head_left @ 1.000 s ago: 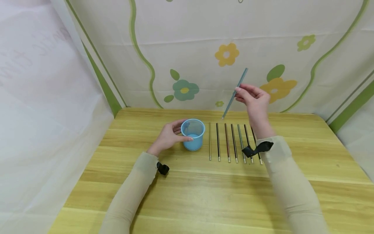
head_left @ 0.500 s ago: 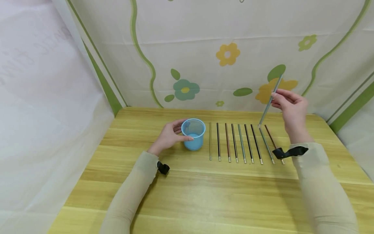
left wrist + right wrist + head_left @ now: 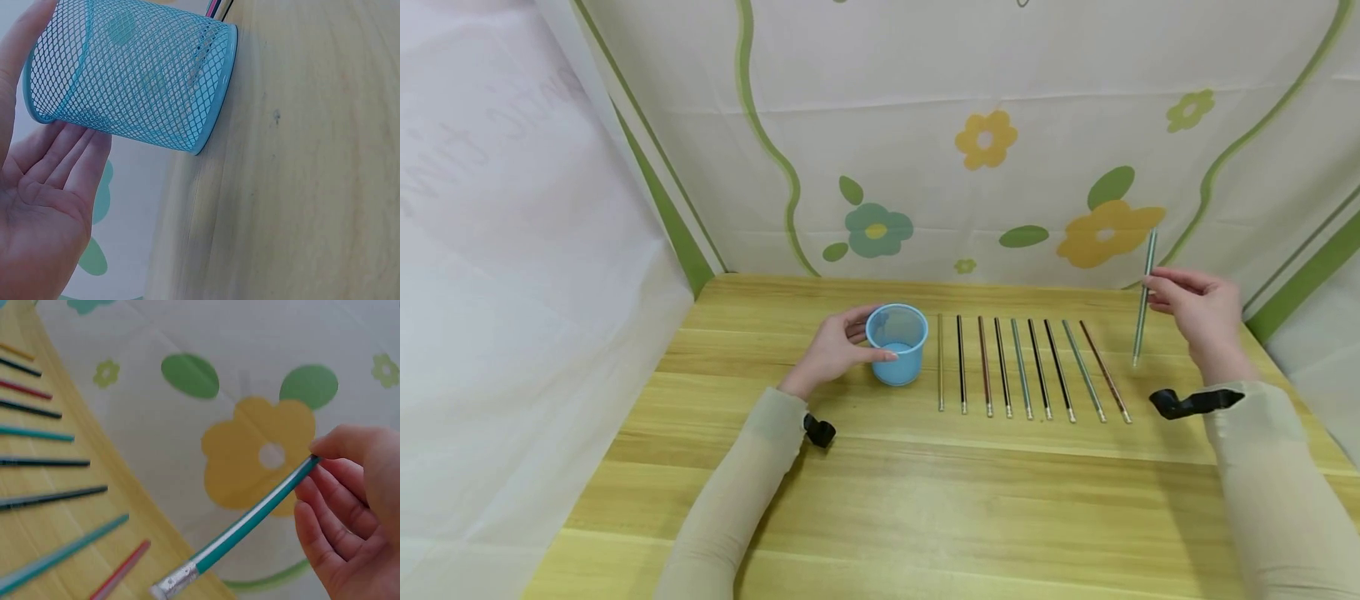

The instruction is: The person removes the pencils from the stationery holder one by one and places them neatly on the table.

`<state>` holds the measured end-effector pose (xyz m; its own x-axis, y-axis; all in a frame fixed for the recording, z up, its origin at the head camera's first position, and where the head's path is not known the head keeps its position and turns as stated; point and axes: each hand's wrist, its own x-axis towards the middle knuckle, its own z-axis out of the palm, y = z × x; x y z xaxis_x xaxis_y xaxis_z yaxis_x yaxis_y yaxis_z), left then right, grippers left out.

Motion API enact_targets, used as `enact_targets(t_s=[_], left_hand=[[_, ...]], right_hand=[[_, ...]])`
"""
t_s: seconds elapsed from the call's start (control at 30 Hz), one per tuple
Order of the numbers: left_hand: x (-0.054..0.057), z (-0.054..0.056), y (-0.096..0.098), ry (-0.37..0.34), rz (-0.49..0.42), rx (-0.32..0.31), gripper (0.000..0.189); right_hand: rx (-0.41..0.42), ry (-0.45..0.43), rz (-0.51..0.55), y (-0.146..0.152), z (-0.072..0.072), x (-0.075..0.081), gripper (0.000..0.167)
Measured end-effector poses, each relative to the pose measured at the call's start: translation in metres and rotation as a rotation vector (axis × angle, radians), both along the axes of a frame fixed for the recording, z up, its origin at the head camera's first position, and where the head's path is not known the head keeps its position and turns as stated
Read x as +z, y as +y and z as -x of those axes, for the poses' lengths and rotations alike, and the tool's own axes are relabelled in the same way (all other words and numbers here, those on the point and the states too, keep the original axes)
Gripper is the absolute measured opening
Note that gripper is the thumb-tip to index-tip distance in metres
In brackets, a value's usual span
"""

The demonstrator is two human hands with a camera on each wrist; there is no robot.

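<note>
My left hand [image 3: 831, 352] holds a light blue mesh pencil cup [image 3: 901, 368] that stands upright on the table, thumb at the near side and fingers behind. In the left wrist view the cup's mesh wall [image 3: 137, 69] lies between thumb and fingers. At the right, my right hand [image 3: 1208, 315] pinches a teal pencil [image 3: 1142, 304] near its middle. That pencil is held nearly upright above the table, eraser end down. In the right wrist view its silver ferrule [image 3: 178, 578] points to the lower left.
Several pencils lie side by side right of the cup, eraser ends toward me, from a gold one [image 3: 941, 367] to a red-brown one [image 3: 1107, 373]. The wooden table [image 3: 910, 508] meets a flowered cloth [image 3: 925, 75] at the back.
My right hand has moved right and down with the teal pencil, past the end of the row, uncovering the rightmost pencils. The left hand and cup have stayed in place.
</note>
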<state>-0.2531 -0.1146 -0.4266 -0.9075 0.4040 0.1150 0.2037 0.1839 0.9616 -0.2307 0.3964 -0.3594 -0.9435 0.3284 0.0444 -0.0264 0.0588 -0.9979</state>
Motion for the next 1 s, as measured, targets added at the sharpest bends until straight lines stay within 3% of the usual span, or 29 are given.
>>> enact_targets(t_s=[0.2,0.53,0.77,1.0], left_hand=[[-0.002,0.000,0.000,0.004,-0.014,-0.011,0.082],[-0.003,0.001,0.000,0.007,-0.009,-0.006,0.082],[-0.001,0.000,0.000,0.005,-0.002,-0.002,0.082],[-0.001,0.000,-0.001,0.007,-0.013,-0.013,0.080]], right_hand=[[0.090,-0.167,-0.268,0.021,-0.005,-0.021,0.025],[0.190,-0.291,-0.459,0.042,-0.004,-0.063,0.029],[0.206,-0.310,-0.567,0.034,-0.008,-0.075,0.060],[0.192,-0.314,-0.643,0.027,-0.009,-0.085,0.056]])
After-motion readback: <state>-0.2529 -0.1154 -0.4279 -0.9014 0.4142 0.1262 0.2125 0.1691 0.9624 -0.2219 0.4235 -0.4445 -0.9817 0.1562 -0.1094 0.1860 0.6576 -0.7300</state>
